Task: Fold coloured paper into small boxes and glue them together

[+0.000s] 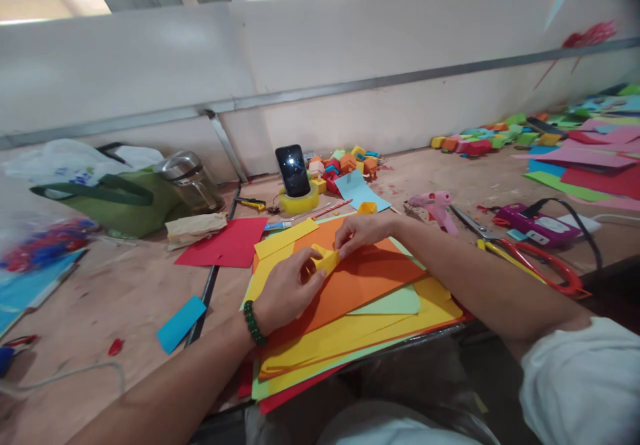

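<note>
Between my hands is a small folded piece of yellow paper (326,259). My left hand (290,286), with a green bead bracelet on its wrist, grips the paper's left side between thumb and fingers. On its right end, my right hand (361,233) pinches the same paper. Both hands are just above an orange sheet (370,275), which tops a stack of yellow, green and red paper (320,352). A yellow strip (286,239) lies on the stack beyond my left hand. Behind my right hand sits a small yellow folded piece (367,208).
A phone (293,168) leans on a yellow tape roll (299,200), near a pile of folded paper pieces (350,164). To the right lie a pink glue gun (434,206), scissors (520,258) and a purple power strip (540,225). A green bag (125,205) and bottle (193,182) stand left.
</note>
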